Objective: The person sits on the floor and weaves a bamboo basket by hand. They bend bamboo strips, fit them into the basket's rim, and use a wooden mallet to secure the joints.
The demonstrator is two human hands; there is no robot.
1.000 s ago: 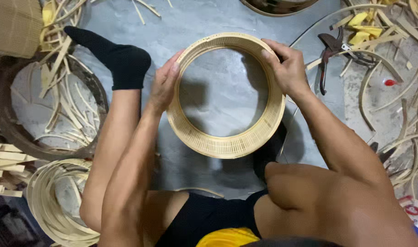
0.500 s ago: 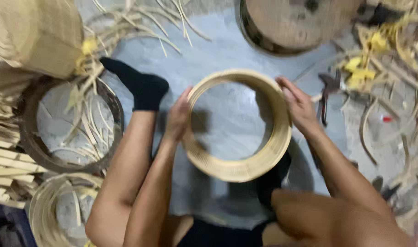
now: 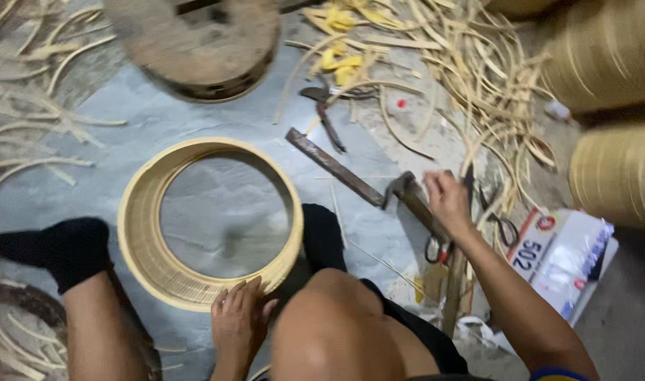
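So the pale round bamboo hoop frame [image 3: 209,222], made of thin layered strips with a finely ribbed outer wall, lies flat on the smooth grey concrete floor [image 3: 216,120] between the person's legs, and you can see bare floor right through its open middle. The left hand [image 3: 239,317] rests on the hoop's near rim, fingers spread and lying loosely over the edge rather than clamped on it. The right hand [image 3: 447,201] is out to the right, fingers curled around a dark metal tool with a hammer-like head [image 3: 414,201]; it's a bit blurry there, so I can't say exactly what kind of tool it is. A long flat rusty iron bar [image 3: 334,167] lies diagonally just left of that tool, and dark pliers [image 3: 326,109] sit farther up. Black socks [image 3: 68,250] cover both feet, one touching the hoop's right side. A round worn wooden disc [image 3: 202,42] sits at the top edge, loose yellowish bamboo slivers [image 3: 478,92] are scattered around, and stacked woven cylinders [image 3: 612,113] stand at the right edge.
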